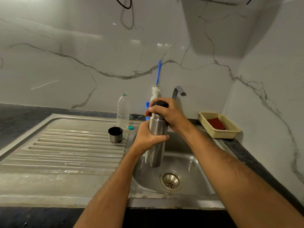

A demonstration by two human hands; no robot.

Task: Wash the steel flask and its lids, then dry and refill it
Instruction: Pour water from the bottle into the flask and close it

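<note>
The steel flask (157, 129) stands upright over the sink basin (185, 163). My left hand (147, 137) grips its body around the middle. My right hand (167, 112) curls over the black inner lid (160, 104) at the flask's top. The steel cup lid (115, 134) sits mouth-up on the ribbed drainboard (74, 145), to the left of the flask and apart from it.
A clear plastic water bottle (123, 111) stands behind the cup lid, its teal cap (130, 128) beside it. A blue-handled bottle brush (157, 83) leans on the wall by the tap (178, 91). A yellow basket (220, 127) with a red scrub pad sits at right.
</note>
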